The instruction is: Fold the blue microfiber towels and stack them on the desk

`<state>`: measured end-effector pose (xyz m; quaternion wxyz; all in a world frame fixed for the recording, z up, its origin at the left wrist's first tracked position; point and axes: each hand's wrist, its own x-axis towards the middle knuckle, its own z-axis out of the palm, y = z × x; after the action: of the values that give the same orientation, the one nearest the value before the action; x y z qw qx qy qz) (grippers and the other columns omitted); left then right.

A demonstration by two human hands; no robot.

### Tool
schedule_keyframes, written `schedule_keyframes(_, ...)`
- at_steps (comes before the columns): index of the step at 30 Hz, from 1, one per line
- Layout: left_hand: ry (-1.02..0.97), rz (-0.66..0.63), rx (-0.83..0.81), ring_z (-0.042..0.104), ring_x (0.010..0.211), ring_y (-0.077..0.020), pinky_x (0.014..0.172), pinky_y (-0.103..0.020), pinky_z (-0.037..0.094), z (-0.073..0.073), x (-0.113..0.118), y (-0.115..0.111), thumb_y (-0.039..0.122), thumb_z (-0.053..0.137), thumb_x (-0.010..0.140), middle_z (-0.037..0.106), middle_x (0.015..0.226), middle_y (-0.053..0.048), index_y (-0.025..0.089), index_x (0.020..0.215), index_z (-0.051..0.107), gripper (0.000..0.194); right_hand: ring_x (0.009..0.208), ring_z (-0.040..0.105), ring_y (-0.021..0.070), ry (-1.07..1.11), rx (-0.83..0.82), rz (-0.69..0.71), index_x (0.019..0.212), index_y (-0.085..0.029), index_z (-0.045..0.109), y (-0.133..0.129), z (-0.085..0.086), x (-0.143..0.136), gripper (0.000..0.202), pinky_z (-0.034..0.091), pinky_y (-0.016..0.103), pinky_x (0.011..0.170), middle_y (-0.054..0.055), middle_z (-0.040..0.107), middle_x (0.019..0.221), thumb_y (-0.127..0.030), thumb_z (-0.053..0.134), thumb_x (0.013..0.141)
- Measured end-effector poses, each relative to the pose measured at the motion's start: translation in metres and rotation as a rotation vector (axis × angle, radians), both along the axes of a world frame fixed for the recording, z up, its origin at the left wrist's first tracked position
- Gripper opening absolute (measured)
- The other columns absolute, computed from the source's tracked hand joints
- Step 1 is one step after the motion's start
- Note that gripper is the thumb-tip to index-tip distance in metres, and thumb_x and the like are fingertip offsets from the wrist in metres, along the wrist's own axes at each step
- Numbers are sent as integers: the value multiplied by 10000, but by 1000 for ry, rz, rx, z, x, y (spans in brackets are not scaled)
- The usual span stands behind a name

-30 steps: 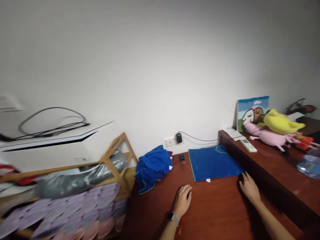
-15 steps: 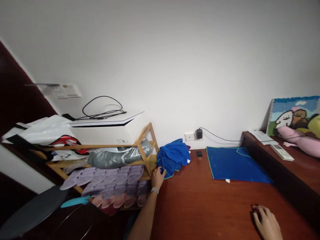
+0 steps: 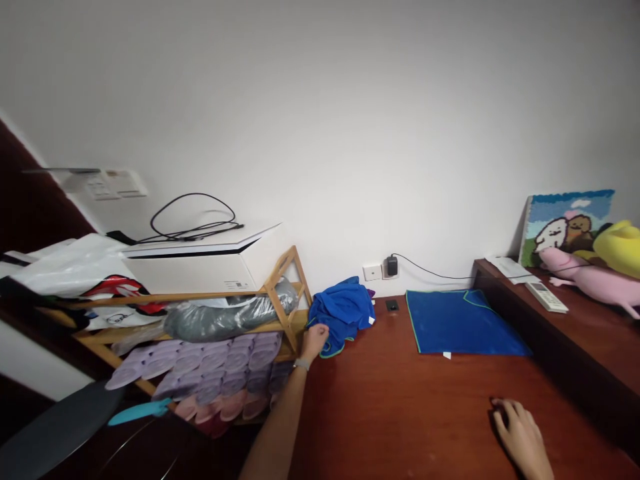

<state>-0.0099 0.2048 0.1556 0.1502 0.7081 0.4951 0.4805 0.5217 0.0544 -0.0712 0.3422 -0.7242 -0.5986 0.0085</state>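
Note:
At the table's left edge lies a crumpled blue cloth (image 3: 345, 303) with green edging and a small white tag. My left hand (image 3: 314, 339) is at its near left corner, fingers drawn together in a pinch on the fabric; the fingertips are partly hidden. Farther right, a second blue cloth (image 3: 457, 327) of the same kind is spread flat, its far right corner folded over. My right hand (image 3: 523, 433) rests low on the brown table (image 3: 395, 413), holding nothing, with thumb and fingers apart and slightly bent.
Left of the table stands a wooden rack (image 3: 280, 300) with purple and pink slippers (image 3: 210, 363), a white box (image 3: 195, 270) and a black cable. A raised ledge on the right holds a remote control (image 3: 547, 297) and a pink plush toy (image 3: 595, 277). A plugged-in charger (image 3: 392, 265) trails a wire.
My left hand's fingers have closed together at the crumpled cloth's corner. The view has turned slightly right, so everything sits farther left. My right hand still rests on the table.

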Motion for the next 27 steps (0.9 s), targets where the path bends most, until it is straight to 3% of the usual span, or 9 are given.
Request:
schedule_keyframes(2, -157, 13, 55, 589, 558, -97, 561, -232, 482, 38, 1, 15, 526, 616, 988, 652, 620, 27, 141, 792, 694, 439, 929, 716, 350, 0, -18, -14, 989, -246, 741, 0, 0, 1, 440, 571, 531, 860, 139, 757, 1053, -515, 403, 904)
schedule_keyframes(6, -433, 2, 187, 663, 739, -87, 775, -246, 536, 142, 12, 31, 558, 591, 988, 772, 868, -53, 101, 1022, 737, 481, 918, 705, 358, 37, -18, -24, 962, -221, 745, 2, 1, 3, 461, 560, 538, 875, 151, 756, 1052, -522, 403, 889)
schedule_keyframes(8, -633, -82, 262, 690, 829, -107, 835, -255, 547, 188, 25, 14, 512, 731, 912, 786, 1000, -76, 127, 1094, 752, 426, 899, 705, 355, 98, 17, -13, 924, -230, 743, 3, 12, -7, 429, 565, 546, 875, 141, 755, 1011, -519, 429, 882)
schedule_keyframes(10, -735, -189, 256, 703, 890, -130, 864, -268, 555, 216, 43, -19, 428, 822, 858, 789, 1083, -74, 160, 1127, 770, 383, 914, 710, 342, 196, 97, 61, 899, -241, 736, 5, 39, -33, 392, 572, 541, 897, 125, 750, 975, -516, 456, 910)
schedule_keyframes(14, -703, -298, 79, 705, 846, -152, 810, -284, 577, 215, 80, -88, 418, 857, 825, 803, 1041, -72, 167, 1055, 809, 344, 1094, 695, 290, 380, 298, 373, 1159, -260, 703, 8, 140, -127, 329, 586, 460, 951, 109, 715, 1189, -487, 523, 1004)
schedule_keyframes(17, -640, -379, -57, 700, 787, -153, 743, -269, 584, 197, 99, -123, 450, 850, 822, 810, 987, -83, 165, 1006, 825, 341, 1341, 563, 314, 396, 387, 561, 1512, -269, 485, 8, 224, -200, 653, 542, 470, 1053, 135, 567, 1485, -517, 684, 942)
schedule_keyframes(19, -517, -422, -119, 708, 808, -160, 749, -263, 589, 191, 104, -143, 441, 812, 865, 809, 1017, -89, 171, 1010, 828, 307, 1196, 628, 289, 385, 373, 682, 1400, -283, 588, 4, 263, -233, 516, 553, 446, 995, 104, 676, 1306, -508, 692, 947)
schedule_keyframes(22, -277, -433, -83, 722, 865, -182, 775, -277, 602, 192, 101, -168, 428, 717, 945, 795, 1059, -91, 190, 1021, 831, 275, 863, 647, 218, 393, 311, 797, 1028, -263, 704, -10, 288, -257, 214, 541, 357, 835, 34, 705, 904, -461, 624, 1002)
schedule_keyframes(27, 106, -363, 179, 721, 944, -190, 820, -290, 605, 185, 84, -188, 324, 664, 970, 761, 1045, -59, 259, 1149, 803, 236, 770, 620, 171, 557, 240, 851, 944, -238, 649, -39, 287, -257, 207, 482, 272, 687, 14, 669, 870, -390, 543, 1038)
